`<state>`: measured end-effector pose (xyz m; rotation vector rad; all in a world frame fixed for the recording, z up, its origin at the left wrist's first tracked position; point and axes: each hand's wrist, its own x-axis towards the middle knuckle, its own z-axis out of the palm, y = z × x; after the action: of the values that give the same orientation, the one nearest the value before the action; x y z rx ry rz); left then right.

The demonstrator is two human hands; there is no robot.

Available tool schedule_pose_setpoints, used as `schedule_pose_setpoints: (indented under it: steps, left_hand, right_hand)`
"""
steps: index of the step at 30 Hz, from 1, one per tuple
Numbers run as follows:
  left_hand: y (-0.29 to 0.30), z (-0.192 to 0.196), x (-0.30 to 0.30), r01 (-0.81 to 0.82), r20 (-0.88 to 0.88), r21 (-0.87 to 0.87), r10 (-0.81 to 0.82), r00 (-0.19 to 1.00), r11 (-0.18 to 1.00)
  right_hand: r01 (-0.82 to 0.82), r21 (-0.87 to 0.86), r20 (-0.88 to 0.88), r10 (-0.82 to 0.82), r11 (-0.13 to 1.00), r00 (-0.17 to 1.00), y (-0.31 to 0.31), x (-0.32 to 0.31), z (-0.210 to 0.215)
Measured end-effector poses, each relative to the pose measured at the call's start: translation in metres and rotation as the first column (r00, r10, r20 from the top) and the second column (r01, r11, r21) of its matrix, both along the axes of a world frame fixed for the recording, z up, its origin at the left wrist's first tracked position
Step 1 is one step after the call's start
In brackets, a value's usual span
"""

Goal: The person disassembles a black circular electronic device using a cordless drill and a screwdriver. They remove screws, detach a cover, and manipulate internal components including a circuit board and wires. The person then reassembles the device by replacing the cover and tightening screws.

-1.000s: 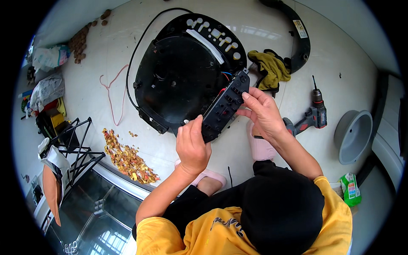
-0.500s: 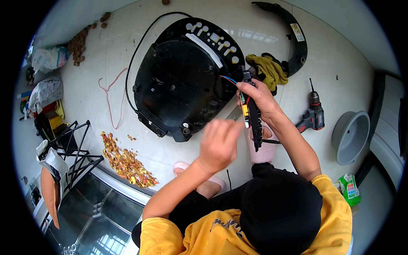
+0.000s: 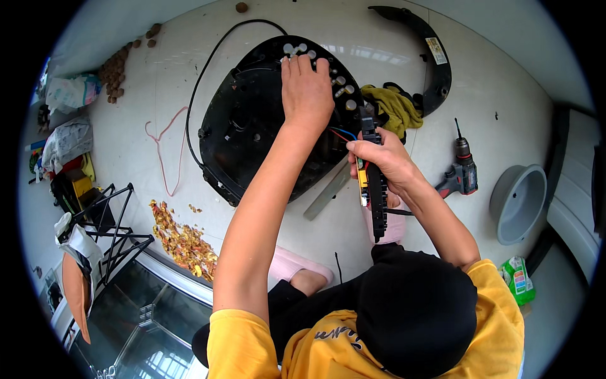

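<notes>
Far L on the floor there's a white-and-teal bag [image 3: 72,95] near a heap of brown round lumps [image 3: 112,79], w/ a black folding frame [image 3: 117,215] lower down. Next comes a thin pink bent wire [image 3: 165,151], then a pile of yellow-brown scraps [image 3: 180,240] below it. A black cable [image 3: 196,95] curves round the L side of the big black shell [image 3: 255,120], which lies on the floor in front of me. My left hand [image 3: 307,91] is over the shell's upper part, fingers fairly close together, tips at the rim w/ the pale round cutouts — can't tell if they're pinching anything, as the hand hides it. Just below the shell, a flat grey strip [image 3: 327,194] lies on the floor. Blue and red wires [image 3: 344,132] run from the shell toward my right hand [image 3: 386,158], which is closed round the upper part of the black module [image 3: 377,202], thumb on its L side; the module's held edge-on, approx upright in view, a yellow part showing on its L. Beyond that hand: an olive cloth [image 3: 398,108], then a curved black piece [image 3: 435,76] w/ a white label. Further R — a drill [image 3: 464,169], a grey basin [image 3: 517,205] and a green pack [image 3: 519,281]
</notes>
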<state>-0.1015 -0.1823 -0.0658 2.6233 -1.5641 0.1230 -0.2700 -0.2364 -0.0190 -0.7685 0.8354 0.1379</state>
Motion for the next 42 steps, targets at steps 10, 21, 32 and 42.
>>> schedule_pose_setpoints:
  steps: [10,21,32,42]
  left_hand:
    - [-0.022,-0.004,-0.010,-0.289,0.036,0.049,0.288,0.957,0.956]
    - [-0.018,-0.013,-0.005,-0.250,0.137,0.000,0.247,0.959,0.968]
    - [-0.016,-0.011,-0.011,-0.220,0.081,-0.162,0.235,0.969,0.962]
    - [-0.003,0.022,0.010,-0.176,-0.391,-0.225,0.077,0.917,0.958]
  right_hand:
    - [-0.017,-0.119,-0.038,0.012,0.993,0.999,0.007,0.006,0.020]
    - [-0.137,-0.278,-0.111,0.110,0.951,0.988,0.006,-0.001,0.030]
    - [0.331,0.232,0.010,-0.342,0.915,0.940,0.022,-0.039,-0.017]
    - [0.170,0.069,-0.024,-0.169,0.983,0.985,0.040,-0.054,-0.075]
